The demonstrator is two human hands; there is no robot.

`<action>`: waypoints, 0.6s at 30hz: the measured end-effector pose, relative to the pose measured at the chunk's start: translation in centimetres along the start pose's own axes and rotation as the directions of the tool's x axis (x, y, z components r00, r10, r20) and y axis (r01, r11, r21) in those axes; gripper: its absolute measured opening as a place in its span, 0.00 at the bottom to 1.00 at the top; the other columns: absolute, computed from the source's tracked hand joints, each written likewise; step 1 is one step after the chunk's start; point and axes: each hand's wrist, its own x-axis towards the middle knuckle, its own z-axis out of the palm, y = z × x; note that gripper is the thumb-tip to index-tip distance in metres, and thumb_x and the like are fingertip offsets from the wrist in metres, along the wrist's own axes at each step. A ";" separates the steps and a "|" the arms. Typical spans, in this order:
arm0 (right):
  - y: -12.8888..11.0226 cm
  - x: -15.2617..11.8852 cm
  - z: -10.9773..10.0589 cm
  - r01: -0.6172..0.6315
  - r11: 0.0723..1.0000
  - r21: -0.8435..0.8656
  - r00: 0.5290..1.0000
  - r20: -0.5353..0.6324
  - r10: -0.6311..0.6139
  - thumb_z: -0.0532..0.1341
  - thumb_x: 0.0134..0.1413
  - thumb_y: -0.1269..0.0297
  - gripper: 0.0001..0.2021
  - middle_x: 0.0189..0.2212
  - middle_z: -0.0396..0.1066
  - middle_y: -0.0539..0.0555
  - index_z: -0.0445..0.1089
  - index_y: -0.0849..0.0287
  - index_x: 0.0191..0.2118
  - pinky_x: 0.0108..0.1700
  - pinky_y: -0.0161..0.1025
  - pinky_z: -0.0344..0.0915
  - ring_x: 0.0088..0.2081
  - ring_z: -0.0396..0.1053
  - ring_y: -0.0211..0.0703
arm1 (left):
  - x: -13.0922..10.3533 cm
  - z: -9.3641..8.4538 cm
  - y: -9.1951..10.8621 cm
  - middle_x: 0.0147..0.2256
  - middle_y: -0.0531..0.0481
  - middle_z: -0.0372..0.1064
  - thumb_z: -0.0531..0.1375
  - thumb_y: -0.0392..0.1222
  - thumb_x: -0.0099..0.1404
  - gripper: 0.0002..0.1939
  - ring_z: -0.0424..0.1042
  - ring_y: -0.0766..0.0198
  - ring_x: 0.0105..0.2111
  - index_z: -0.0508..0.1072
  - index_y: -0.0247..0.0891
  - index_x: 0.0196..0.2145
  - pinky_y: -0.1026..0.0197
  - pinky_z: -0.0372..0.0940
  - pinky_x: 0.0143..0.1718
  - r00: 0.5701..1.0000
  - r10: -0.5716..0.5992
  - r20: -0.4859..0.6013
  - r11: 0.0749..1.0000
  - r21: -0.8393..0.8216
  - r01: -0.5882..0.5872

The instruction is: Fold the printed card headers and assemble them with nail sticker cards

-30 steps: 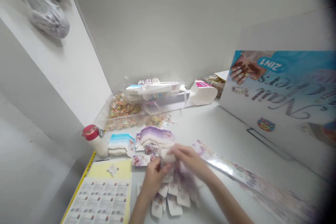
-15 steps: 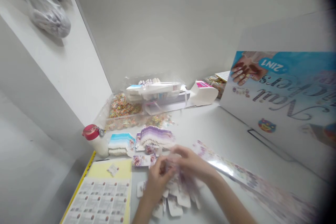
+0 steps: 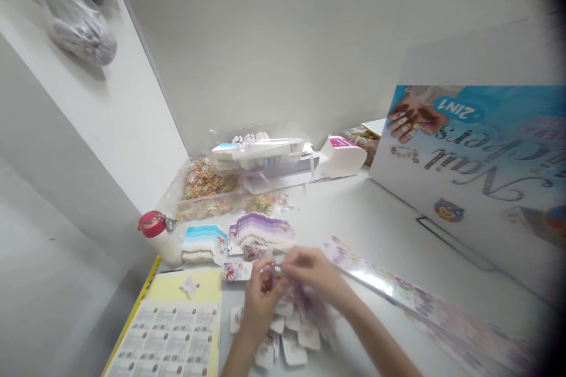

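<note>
Both hands meet over a loose pile of small white packets [image 3: 294, 346] on the table. My left hand [image 3: 262, 294] has its fingers curled in a pinch around something small whose shape I cannot make out. My right hand [image 3: 312, 268] pinches at the same spot from the right; what lies between its fingertips is too small to name. Just beyond the hands are a purple-and-white stack of cards [image 3: 264, 228] and a blue-and-white stack [image 3: 204, 241]. A small printed card [image 3: 234, 271] lies left of my left hand.
A red-capped bottle [image 3: 161, 238] stands at left beside a label sheet [image 3: 165, 339]. Behind are a tray of colourful bits [image 3: 207, 179] and an open white carton [image 3: 342, 158]. A glossy printed strip [image 3: 389, 288] and large box [image 3: 469, 188] are at right.
My right hand's fingertips have shifted slightly left and closed into a tighter pinch beside my left hand. The stacks and the bottle have stayed in place.
</note>
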 end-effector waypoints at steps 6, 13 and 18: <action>0.9 0.7 -0.9 0.052 0.979 -0.199 0.997 0.068 -0.039 0.51 0.61 0.50 0.22 0.30 0.70 0.52 0.76 0.60 0.30 0.34 0.36 0.64 0.29 0.68 0.39 | 0.4 -0.2 0.1 0.22 0.59 0.55 0.58 0.46 0.64 0.09 0.56 0.69 0.23 0.66 0.41 0.40 0.67 0.54 0.26 0.994 0.071 -0.081 0.994 0.087 -0.064; 7.1 2.7 -2.5 0.048 0.772 -0.634 0.978 -0.128 -0.166 0.47 0.63 0.53 0.22 0.53 0.67 0.59 0.76 0.57 0.42 0.58 0.49 0.54 0.55 0.61 0.52 | 1.0 -1.4 2.2 0.34 0.51 0.70 0.57 0.43 0.64 0.06 0.69 0.61 0.37 0.68 0.40 0.38 0.63 0.61 0.40 0.993 0.114 -0.034 0.973 0.207 -0.105; 9.1 3.5 -2.9 0.050 0.718 -0.694 0.981 -0.100 -0.165 0.51 0.62 0.58 0.17 0.51 0.70 0.59 0.76 0.57 0.40 0.57 0.51 0.54 0.53 0.63 0.54 | 1.5 -2.0 2.6 0.33 0.48 0.73 0.56 0.44 0.63 0.09 0.71 0.57 0.36 0.72 0.37 0.31 0.61 0.62 0.39 0.996 0.039 -0.086 0.952 0.305 -0.011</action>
